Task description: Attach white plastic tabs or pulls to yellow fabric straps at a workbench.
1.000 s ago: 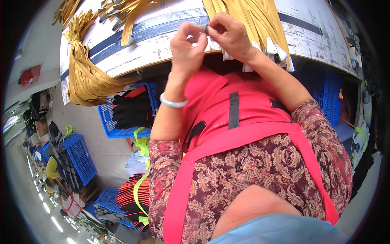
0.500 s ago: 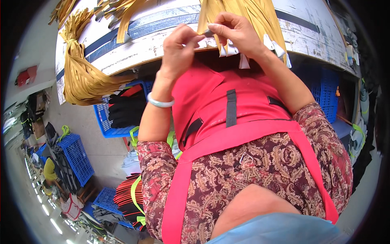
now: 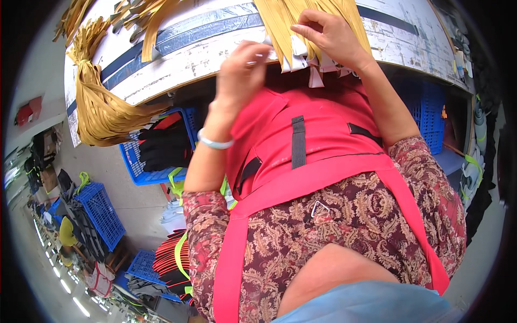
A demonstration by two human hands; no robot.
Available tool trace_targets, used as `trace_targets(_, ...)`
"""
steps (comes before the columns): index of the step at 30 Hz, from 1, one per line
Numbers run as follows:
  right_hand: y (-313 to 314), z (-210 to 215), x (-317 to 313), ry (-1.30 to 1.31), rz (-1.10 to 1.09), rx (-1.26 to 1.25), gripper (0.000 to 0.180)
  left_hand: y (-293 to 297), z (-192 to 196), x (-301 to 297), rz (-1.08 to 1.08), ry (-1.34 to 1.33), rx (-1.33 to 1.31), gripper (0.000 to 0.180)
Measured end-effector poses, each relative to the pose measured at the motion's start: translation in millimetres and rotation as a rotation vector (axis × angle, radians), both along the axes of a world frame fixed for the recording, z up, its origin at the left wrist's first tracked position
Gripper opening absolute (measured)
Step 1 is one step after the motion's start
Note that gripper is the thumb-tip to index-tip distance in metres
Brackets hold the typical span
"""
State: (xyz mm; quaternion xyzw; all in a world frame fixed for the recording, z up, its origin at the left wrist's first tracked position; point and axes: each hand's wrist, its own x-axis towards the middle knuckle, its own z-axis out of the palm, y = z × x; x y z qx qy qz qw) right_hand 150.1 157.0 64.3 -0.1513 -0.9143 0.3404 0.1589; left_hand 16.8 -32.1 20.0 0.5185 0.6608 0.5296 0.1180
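Observation:
My left hand (image 3: 242,72) is in the air just in front of the table edge, left of the hanging gold strips. It is smeared by motion, so its fingers and anything in them cannot be made out. Over a bundle of flat gold strips (image 3: 277,27) is my right hand (image 3: 334,40), fingers bent, with thumb and forefinger apart and nothing seen between them. White folded tabs (image 3: 298,47) at the strip ends hang over the table's front edge, below my right hand.
On the left, a tied bunch of gold strips (image 3: 99,110) droops off the white worktable (image 3: 188,67). More gold strips (image 3: 153,29) lie at the back left. Below the table are a blue crate (image 3: 156,177) with black cloth and another blue crate (image 3: 431,113) at right.
My hands have parted: the left moved down from the strip end they held together, and the right shifted slightly right and up. My view has tilted a little.

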Motion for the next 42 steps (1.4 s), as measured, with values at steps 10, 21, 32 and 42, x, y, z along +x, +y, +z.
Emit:
trace_targets(10, 9, 16, 31, -0.2, -0.25, -0.129, 0.024, 43, -10, 42, 0.022, 0.089, -0.009, 0.013)
trace_targets(21, 14, 10, 42, -0.122, -0.137, -0.113, 0.026, 54, -8, 57, -0.057, 0.101, -0.146, 0.017)
trace_targets(32, -31, -6, 0, 0.196, 0.168, -0.111, 0.016, 2, 20, 27, 0.073, -0.7, 0.195, 0.012)
trace_targets(42, -59, -10, -15, 0.268, 0.154, 0.117, 0.024, -4, 8, 23, 0.108, -0.645, 0.392, 0.01)
